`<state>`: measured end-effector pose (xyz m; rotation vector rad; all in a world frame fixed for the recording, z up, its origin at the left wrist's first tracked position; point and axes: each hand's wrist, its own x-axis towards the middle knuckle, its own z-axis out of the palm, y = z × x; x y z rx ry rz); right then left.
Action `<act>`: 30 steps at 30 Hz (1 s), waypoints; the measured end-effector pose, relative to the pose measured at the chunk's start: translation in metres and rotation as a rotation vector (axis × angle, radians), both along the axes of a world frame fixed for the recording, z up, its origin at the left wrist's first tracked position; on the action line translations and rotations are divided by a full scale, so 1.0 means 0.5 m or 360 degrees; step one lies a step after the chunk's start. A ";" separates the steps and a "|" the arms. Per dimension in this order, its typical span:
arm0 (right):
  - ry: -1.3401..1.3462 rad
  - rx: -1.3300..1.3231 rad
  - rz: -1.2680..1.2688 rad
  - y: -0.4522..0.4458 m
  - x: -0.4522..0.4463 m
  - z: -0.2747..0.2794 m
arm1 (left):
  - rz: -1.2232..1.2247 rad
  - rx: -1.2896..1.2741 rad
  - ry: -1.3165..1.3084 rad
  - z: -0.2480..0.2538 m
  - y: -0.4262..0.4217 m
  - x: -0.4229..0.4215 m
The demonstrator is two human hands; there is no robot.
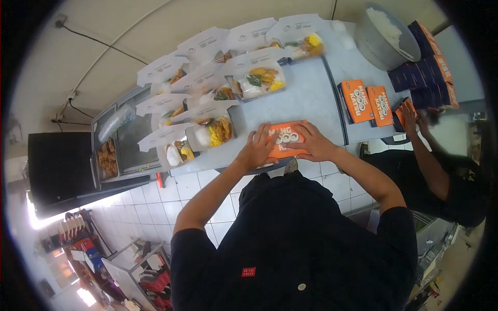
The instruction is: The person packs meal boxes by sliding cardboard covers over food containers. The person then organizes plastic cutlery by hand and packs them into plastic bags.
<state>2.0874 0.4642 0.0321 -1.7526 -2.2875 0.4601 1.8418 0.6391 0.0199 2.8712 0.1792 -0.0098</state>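
Observation:
An orange cardboard meal box [288,139] with white lettering lies near the table's front edge, its lid down. My left hand [257,149] grips its left side, fingers over the top. On the opposite side my right hand [316,145] holds it with the fingers spread across the lid and edge. The undersides of both hands are hidden. Left of the box stands a meal box with raised lid [220,132], holding rice and fried food. Behind it, another box [262,80] contains rice, fried pieces, green leaves and something yellow.
Several more lidded-back boxes [301,44] fill the table's rear and left. Fried pieces lie in a tray [108,158] at far left. Closed orange boxes [356,101], stacked boxes [423,75] and a rice tub [371,44] are right. A co-worker's hands [412,122] touch another orange box.

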 end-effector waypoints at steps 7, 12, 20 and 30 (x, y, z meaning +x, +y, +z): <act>0.0192 0.0211 -0.0084 0.018 0.014 -0.028 | -0.0175 0.0400 0.0002 -0.041 0.034 0.011; 0.0043 0.0245 -0.0185 0.005 -0.013 -0.035 | -0.0142 -0.0115 -0.0062 -0.004 0.030 -0.003; -0.0026 0.0317 -0.0497 -0.018 -0.043 -0.053 | 0.0455 0.0048 -0.0077 -0.023 0.009 -0.037; -0.0431 0.0406 -0.1373 -0.015 -0.037 -0.047 | 0.0955 -0.0292 -0.0123 -0.030 -0.026 -0.087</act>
